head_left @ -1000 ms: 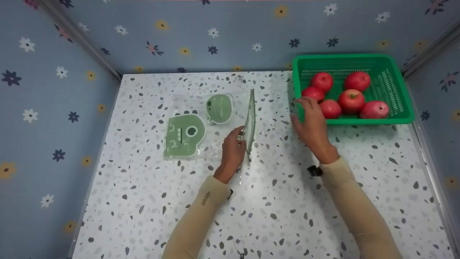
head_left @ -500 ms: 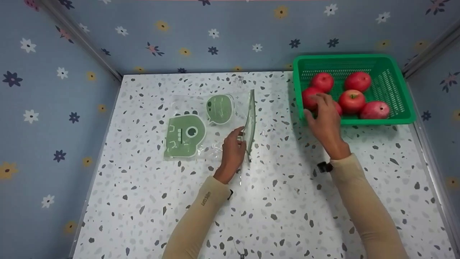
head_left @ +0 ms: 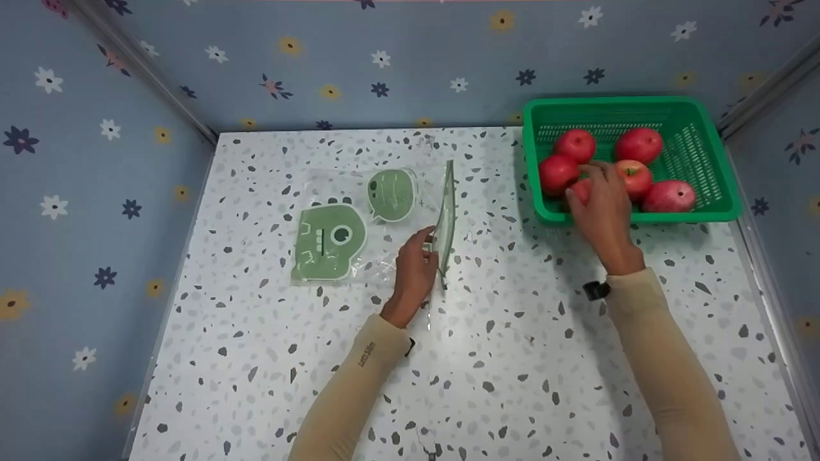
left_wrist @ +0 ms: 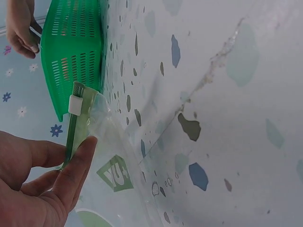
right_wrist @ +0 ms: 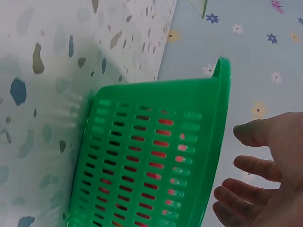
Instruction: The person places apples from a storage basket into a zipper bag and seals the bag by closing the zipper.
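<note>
My left hand (head_left: 415, 270) pinches the green zip edge of a clear slider bag (head_left: 392, 195) printed with green cartoon creatures. The bag lies flat, its mouth edge raised; a white slider (left_wrist: 75, 105) sits on the zip in the left wrist view. My right hand (head_left: 603, 208) is over the front of a green basket (head_left: 703, 215), fingers apart above a red apple (head_left: 580, 191) that it partly covers. In the right wrist view the fingers (right_wrist: 251, 194) stand spread just beyond the basket's rim, with nothing between them. A stemmed apple (head_left: 635, 179) is beside that hand.
Several other red apples lie in the basket, including a paler one (head_left: 668, 196) at the front right. The speckled tabletop (head_left: 487, 358) meets flowered panels (head_left: 423, 64) at the back and both sides. The basket stands at the back right corner.
My right hand has moved right, from the basket's left front edge past the left apple to over the front apple. My left hand stays at the bag's zip edge.
</note>
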The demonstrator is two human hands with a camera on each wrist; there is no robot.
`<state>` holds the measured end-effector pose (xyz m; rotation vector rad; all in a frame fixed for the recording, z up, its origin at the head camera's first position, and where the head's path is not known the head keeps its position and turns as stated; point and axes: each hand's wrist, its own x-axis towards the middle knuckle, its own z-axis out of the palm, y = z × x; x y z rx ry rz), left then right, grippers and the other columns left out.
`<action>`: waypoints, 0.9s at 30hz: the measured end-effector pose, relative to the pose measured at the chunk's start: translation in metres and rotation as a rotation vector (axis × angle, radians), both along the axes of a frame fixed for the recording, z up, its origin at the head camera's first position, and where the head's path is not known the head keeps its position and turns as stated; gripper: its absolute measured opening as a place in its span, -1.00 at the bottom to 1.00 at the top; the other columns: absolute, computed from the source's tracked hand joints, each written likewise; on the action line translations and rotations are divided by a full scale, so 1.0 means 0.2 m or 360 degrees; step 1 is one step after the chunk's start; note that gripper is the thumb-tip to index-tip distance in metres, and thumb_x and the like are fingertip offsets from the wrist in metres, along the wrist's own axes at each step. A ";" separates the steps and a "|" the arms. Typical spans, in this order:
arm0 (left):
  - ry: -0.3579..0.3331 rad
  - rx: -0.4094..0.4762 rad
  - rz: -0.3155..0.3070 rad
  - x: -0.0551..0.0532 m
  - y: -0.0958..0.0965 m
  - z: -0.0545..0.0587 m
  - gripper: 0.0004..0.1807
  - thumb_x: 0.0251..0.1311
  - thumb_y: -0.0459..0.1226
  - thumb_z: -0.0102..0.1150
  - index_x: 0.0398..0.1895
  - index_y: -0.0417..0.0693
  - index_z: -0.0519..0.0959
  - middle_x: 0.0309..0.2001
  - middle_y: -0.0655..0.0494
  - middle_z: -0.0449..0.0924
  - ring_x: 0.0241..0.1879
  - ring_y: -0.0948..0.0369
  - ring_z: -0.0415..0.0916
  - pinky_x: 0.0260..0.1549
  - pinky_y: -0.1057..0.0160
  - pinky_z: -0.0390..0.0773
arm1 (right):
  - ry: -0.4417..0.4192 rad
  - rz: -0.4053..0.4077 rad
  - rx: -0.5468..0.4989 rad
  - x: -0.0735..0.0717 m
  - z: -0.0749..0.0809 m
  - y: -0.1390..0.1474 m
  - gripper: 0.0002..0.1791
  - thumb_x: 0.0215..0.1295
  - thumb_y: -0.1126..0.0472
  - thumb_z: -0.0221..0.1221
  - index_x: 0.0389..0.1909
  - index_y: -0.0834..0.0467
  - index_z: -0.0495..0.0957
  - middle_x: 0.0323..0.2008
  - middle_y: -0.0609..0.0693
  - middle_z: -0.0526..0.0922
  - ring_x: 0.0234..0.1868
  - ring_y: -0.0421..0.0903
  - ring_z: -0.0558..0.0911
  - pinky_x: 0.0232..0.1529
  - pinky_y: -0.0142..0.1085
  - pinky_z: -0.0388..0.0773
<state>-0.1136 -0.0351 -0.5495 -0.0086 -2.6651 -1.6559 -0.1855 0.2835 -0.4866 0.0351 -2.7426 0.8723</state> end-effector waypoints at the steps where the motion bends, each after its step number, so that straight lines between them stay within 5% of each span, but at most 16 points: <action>1: 0.0002 -0.0005 -0.0003 0.00 0.00 0.00 -0.50 0.38 -0.57 0.07 0.39 -0.36 0.48 0.11 -0.26 0.65 -0.11 -0.06 0.75 -0.08 0.00 0.72 | -0.0002 -0.0005 0.0014 0.00 0.00 0.01 -0.55 0.42 0.35 0.30 0.28 0.37 0.54 0.35 0.33 0.46 0.37 0.28 0.44 0.31 0.26 0.43; 14: -0.0022 0.0020 -0.0007 0.00 0.00 -0.01 -0.50 0.39 -0.57 0.07 0.39 -0.37 0.47 0.12 -0.25 0.64 -0.12 -0.04 0.73 -0.10 0.02 0.72 | -0.0131 0.0020 0.0189 -0.05 -0.01 0.14 -0.47 0.37 0.38 0.29 0.31 0.44 0.48 0.31 0.44 0.43 0.33 0.42 0.38 0.27 0.36 0.35; 27: -0.0023 0.0003 0.0001 0.00 0.00 -0.01 -0.50 0.39 -0.57 0.08 0.39 -0.36 0.47 0.12 -0.24 0.64 -0.11 -0.03 0.72 -0.10 0.04 0.71 | -0.0480 0.0101 0.0440 -0.11 0.03 0.20 -0.29 0.32 0.25 0.41 0.36 0.51 0.38 0.31 0.53 0.37 0.35 0.51 0.28 0.36 0.41 0.19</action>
